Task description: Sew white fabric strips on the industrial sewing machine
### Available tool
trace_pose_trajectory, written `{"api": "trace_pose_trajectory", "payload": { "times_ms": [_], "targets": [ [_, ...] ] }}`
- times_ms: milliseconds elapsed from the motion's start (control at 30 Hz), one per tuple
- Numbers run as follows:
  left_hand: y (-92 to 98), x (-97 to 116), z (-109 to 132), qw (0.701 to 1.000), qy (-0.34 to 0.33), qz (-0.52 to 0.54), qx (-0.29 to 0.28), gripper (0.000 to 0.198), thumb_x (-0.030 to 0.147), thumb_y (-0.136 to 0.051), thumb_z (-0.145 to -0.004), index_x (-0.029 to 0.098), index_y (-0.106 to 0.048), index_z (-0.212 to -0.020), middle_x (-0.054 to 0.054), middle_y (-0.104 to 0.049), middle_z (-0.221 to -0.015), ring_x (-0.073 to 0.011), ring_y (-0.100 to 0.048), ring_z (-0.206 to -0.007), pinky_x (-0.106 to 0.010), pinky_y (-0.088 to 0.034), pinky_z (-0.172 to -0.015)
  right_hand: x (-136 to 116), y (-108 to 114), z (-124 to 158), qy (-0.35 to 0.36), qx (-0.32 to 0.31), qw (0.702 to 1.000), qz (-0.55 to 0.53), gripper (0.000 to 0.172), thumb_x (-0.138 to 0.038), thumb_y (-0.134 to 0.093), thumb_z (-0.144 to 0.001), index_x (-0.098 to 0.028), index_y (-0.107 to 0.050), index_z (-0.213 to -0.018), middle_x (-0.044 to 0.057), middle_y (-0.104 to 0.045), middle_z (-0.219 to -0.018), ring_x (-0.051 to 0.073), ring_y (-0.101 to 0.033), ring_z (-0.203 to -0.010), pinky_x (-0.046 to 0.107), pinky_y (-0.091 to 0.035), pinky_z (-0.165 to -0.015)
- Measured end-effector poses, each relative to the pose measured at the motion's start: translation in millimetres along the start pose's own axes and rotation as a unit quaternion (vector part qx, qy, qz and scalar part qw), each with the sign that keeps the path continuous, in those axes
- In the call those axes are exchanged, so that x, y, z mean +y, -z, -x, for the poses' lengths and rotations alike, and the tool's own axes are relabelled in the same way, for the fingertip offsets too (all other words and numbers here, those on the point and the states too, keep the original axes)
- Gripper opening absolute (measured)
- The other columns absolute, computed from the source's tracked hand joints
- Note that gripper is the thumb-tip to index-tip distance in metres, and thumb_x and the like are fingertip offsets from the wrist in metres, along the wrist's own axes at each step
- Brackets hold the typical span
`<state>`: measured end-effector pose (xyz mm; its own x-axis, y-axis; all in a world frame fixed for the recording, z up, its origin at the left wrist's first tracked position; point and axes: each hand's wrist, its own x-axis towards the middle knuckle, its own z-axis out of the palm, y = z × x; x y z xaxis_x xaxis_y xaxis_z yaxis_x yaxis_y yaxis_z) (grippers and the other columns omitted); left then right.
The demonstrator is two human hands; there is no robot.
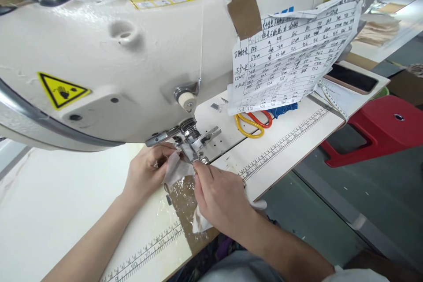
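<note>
A white sewing machine [158,53] spans the view, with its needle area low in the middle. Just left of the presser foot, my left hand [147,167] pinches a piece of thin white fabric [178,169]. My right hand [220,196] is closed on the same fabric at the right, its fingertips close to the metal parts by the needle. More of the white cloth hangs below my right palm at the table's front edge. What lies right under the needle is hidden by my fingers and the machine parts.
Yellow-and-red-handled scissors [249,125] lie right of the needle, below a handwritten paper sheet [291,57] fixed to the machine. A phone [352,78] and a measuring tape [333,101] sit farther right. A red stool [390,128] stands beside the table. A printed ruler [284,143] follows the table's edge.
</note>
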<state>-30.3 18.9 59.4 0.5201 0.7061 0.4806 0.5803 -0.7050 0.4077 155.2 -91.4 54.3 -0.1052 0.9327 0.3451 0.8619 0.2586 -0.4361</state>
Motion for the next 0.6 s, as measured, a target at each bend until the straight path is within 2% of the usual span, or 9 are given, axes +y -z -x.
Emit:
{"api": "trace_pose_trajectory", "payload": {
  "times_ms": [67,167,233,333,433,500,600],
  "targets": [
    [-1.1,-2.5,1.7,0.994,-0.09,-0.067,0.012,0.007,0.023,-0.061,-0.095,0.021,-0.065,-0.09,-0.004,-0.073,-0.093,-0.0205,-0.069,-0.087,-0.032,-0.054,-0.075,0.0,-0.6,0.1,0.001,0.001,1.0,0.006,0.02,-0.014,-0.056,-0.096,-0.012,-0.061,-0.115,0.004,-0.07,-0.084,0.02,-0.067,-0.065,0.032,-0.041,-0.049],
    [-0.1,-1.9,1.5,0.974,-0.174,-0.146,-0.006,0.014,0.014,-0.054,-0.096,0.02,-0.067,-0.096,-0.006,-0.073,-0.097,-0.0232,-0.068,-0.091,-0.036,-0.053,-0.079,-1.3,-2.7,-0.3,0.003,0.005,1.0,0.018,0.023,-0.013,-0.057,-0.095,-0.011,-0.061,-0.118,0.004,-0.07,-0.085,0.021,-0.066,-0.066,0.033,-0.041,-0.051],
    [2.5,1.2,-0.3,0.967,-0.196,-0.162,-0.025,0.018,0.011,-0.05,-0.097,0.018,-0.067,-0.098,-0.008,-0.072,-0.098,-0.0237,-0.066,-0.092,-0.037,-0.053,-0.081,-2.8,-3.9,-0.4,0.004,0.01,1.0,0.025,0.024,-0.011,-0.058,-0.095,-0.01,-0.061,-0.119,0.005,-0.07,-0.086,0.021,-0.067,-0.068,0.032,-0.042,-0.053],
    [8.8,6.1,-2.4,0.969,-0.204,-0.127,-0.06,0.016,0.011,-0.049,-0.097,0.015,-0.064,-0.099,-0.01,-0.069,-0.1,-0.0237,-0.064,-0.095,-0.036,-0.054,-0.082,-4.5,-0.9,5.0,0.003,0.022,0.999,0.031,0.03,-0.008,-0.057,-0.094,-0.007,-0.058,-0.125,0.007,-0.072,-0.09,0.021,-0.068,-0.07,0.032,-0.043,-0.055],
    [16.0,8.0,0.4,0.969,-0.212,-0.083,-0.093,0.017,0.01,-0.048,-0.098,0.013,-0.062,-0.107,-0.013,-0.066,-0.109,-0.0249,-0.061,-0.102,-0.037,-0.055,-0.084,-3.7,12.3,24.4,-0.006,0.022,0.999,-0.033,0.03,-0.006,-0.05,-0.094,-0.011,-0.057,-0.122,0.006,-0.072,-0.089,0.02,-0.067,-0.068,0.03,-0.039,-0.053],
    [18.3,8.8,5.1,0.965,-0.216,-0.1,-0.111,0.023,0.006,-0.045,-0.098,0.011,-0.061,-0.114,-0.015,-0.063,-0.114,-0.0263,-0.06,-0.104,-0.04,-0.056,-0.085,-1.2,25.2,45.0,-0.016,-0.012,0.993,-0.119,0.025,-0.008,-0.044,-0.094,-0.016,-0.056,-0.115,0.003,-0.071,-0.087,0.018,-0.065,-0.065,0.029,-0.037,-0.053],
    [15.4,14.7,13.1,0.958,-0.205,-0.161,-0.116,0.028,0.003,-0.042,-0.097,0.004,-0.061,-0.118,-0.018,-0.061,-0.116,-0.0288,-0.057,-0.106,-0.043,-0.059,-0.084,4.5,43.0,78.6,-0.036,-0.13,0.968,-0.213,0.022,-0.014,-0.036,-0.097,-0.022,-0.054,-0.105,-0.001,-0.066,-0.08,0.016,-0.059,-0.058,0.028,-0.035,-0.051]
  ]
}}
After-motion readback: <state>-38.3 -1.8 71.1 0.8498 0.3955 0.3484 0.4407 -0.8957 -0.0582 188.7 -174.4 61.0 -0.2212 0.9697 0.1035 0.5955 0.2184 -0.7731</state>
